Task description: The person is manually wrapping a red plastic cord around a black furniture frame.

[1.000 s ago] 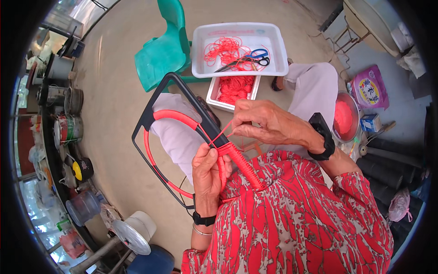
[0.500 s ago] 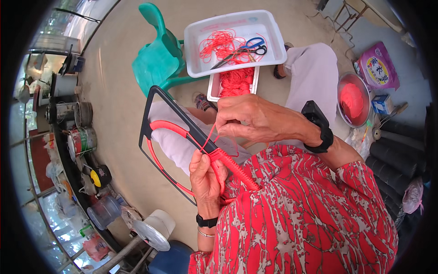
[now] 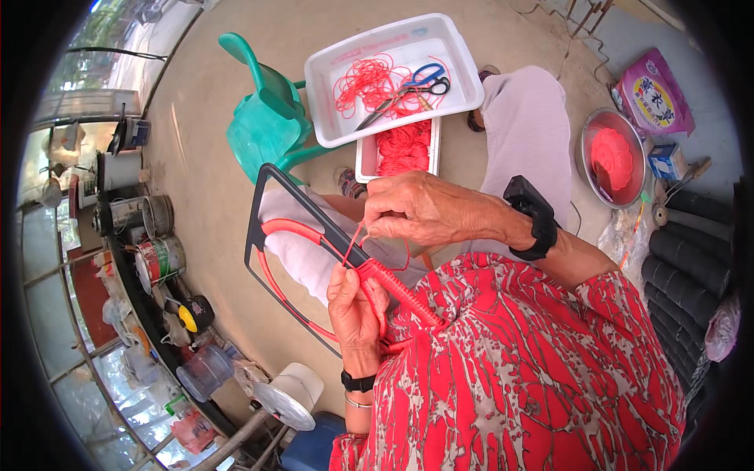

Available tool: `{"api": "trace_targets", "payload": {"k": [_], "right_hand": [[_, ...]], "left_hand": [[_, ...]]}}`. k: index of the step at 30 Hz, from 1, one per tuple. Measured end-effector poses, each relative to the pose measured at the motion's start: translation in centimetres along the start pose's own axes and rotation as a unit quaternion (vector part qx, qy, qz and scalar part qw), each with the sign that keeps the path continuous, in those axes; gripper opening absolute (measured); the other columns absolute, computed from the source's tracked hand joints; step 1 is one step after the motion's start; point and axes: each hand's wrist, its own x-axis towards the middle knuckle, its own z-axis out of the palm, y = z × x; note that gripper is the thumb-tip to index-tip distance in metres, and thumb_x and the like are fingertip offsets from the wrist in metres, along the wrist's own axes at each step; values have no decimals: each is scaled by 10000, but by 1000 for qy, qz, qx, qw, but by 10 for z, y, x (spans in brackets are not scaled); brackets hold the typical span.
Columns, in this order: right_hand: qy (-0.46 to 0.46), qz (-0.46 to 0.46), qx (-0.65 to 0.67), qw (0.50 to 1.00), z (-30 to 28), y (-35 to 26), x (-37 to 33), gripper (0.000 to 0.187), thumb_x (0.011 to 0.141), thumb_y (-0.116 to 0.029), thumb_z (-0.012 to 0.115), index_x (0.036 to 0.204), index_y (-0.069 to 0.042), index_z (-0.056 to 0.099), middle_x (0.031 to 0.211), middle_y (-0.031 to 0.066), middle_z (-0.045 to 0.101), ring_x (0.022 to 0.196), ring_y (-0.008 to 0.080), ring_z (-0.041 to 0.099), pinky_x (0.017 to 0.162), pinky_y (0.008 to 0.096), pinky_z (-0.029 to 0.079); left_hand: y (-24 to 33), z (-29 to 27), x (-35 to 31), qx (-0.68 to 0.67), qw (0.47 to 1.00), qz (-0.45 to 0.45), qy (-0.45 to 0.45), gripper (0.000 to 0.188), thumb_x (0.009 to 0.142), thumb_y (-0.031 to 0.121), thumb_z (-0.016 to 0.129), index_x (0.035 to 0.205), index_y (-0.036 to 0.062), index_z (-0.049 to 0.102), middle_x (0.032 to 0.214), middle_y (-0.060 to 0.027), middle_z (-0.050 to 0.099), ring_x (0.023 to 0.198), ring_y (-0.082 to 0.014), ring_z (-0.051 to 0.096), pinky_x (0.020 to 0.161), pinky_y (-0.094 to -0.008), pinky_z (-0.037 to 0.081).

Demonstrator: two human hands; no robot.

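A black frame (image 3: 308,206) with rounded corners leans across my lap, one bar of it wound tightly with red cord (image 3: 402,292). More red covers an inner curved part of the frame. My left hand (image 3: 355,304) grips the frame just below where the winding ends, thumb pressed near the cord. Above it, my right hand (image 3: 420,206) pinches a thin red strand, drawn taut between the fingertips and the bar. A loose loop of the strand hangs under my right hand.
Ahead, a white tray (image 3: 316,74) holds tangled red cord and blue-and-black scissors (image 3: 424,82), above a smaller white box (image 3: 367,161) of red cord. A green plastic chair (image 3: 267,129) stands left; a metal bowl (image 3: 587,161) with something red lies right, near dark rolls (image 3: 691,259).
My view has shifted slightly, so the surroundings sit a little differently. Both hands keep their holds; the right hand has moved slightly and the strand stays stretched to the bar.
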Motion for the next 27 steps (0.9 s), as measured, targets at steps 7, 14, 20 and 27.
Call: {"api": "trace_targets", "payload": {"k": [7,14,20,27], "right_hand": [[4,6,1,1000,1,-2,2,187,867,-186,584,877,-9,644,812,142,563,757,325,590,686,404,453],[-2,23,2,1000,1,-6,4,192,873,-186,576,880,-7,645,810,137,563,757,321,588,691,403,454],[31,-1,30,999,6,0,7,168,869,-171,576,875,-12,630,802,129,606,735,297,611,661,384,466],[-18,87,-45,995,-15,-19,15,167,873,-139,604,972,-4,603,758,59,602,660,146,554,594,295,446]], "left_hand": [[2,2,1,-3,1000,14,20,218,914,130,565,1103,33,513,821,-101,633,551,-180,580,396,-256,435],[2,-2,4,-18,1000,13,16,266,910,115,562,1151,21,504,832,-110,635,550,-182,578,393,-258,441],[-1,-10,7,-25,1000,14,-7,251,920,138,558,1141,29,509,838,-107,638,570,-178,589,402,-254,443],[-1,-11,8,-101,995,-10,-6,235,966,192,491,1140,35,511,921,-125,648,686,-207,633,469,-293,488]]}}
